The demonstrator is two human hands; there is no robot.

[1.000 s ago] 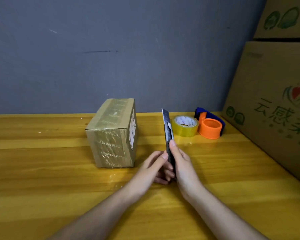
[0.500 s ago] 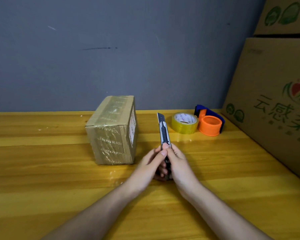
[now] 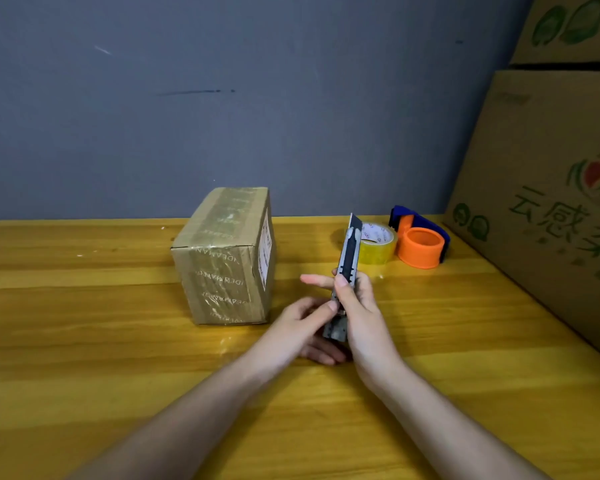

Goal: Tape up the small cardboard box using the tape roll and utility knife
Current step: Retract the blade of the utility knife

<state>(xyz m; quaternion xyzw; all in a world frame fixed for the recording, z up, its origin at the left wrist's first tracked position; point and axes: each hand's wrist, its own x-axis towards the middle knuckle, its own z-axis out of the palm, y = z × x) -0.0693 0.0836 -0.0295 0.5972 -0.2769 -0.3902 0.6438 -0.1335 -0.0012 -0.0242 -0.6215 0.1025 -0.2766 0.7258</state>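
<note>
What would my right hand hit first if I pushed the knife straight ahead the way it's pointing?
Probably the tape roll: the utility knife in your right hand points up and away toward it. Depth is unclear, so the tip may pass above it toward the wall.

Dim, soft light (slight blur)

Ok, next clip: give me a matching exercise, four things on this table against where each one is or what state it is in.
Things:
1. small cardboard box
2. utility knife
3. tape roll
4. orange and blue tape dispenser

Places or states:
A. held up in both hands, blade end pointing away
B. lying flat between the knife and the dispenser
C. standing left of the hands, already wrapped in tape
D. farthest right, next to the large carton

Pairs: 1-C, 2-A, 3-B, 4-D
</note>
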